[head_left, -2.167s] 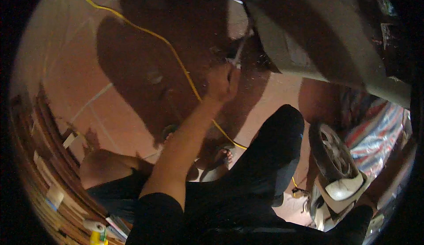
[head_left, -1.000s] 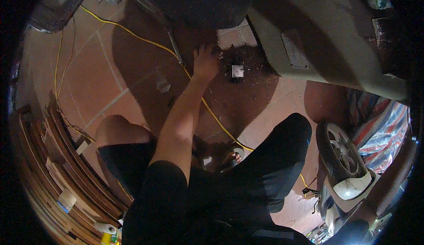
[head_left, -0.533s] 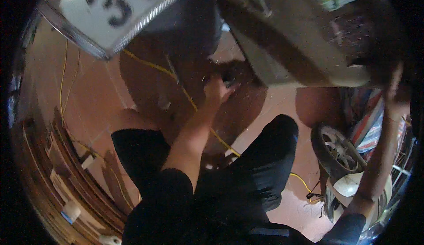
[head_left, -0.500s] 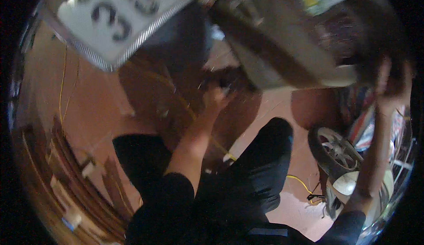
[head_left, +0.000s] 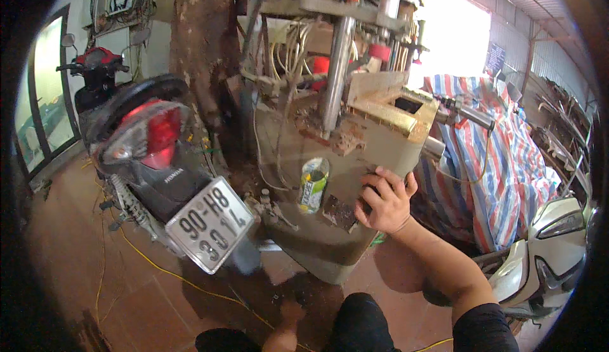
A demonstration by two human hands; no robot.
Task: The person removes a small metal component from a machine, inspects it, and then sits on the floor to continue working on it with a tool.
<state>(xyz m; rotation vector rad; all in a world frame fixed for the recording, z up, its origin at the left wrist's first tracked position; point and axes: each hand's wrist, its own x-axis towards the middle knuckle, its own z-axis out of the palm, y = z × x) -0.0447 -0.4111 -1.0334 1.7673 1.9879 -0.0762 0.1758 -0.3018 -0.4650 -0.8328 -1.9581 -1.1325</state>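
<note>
In a cluttered workshop with a tiled floor [head_left: 76, 250], the view has swung up: right hand [head_left: 384, 203] now grips the machine base [head_left: 330, 225] beside a can [head_left: 313, 184]; left hand [head_left: 288, 317] hangs low, its grip unclear.

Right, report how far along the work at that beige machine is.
Done: nothing visibly finished. In hand: the right hand grips the edge of the beige machine beside a green-and-yellow can; the left hand is low near the floor, grip unclear. Left: a yellow cable lies loose on the tiles.
</note>
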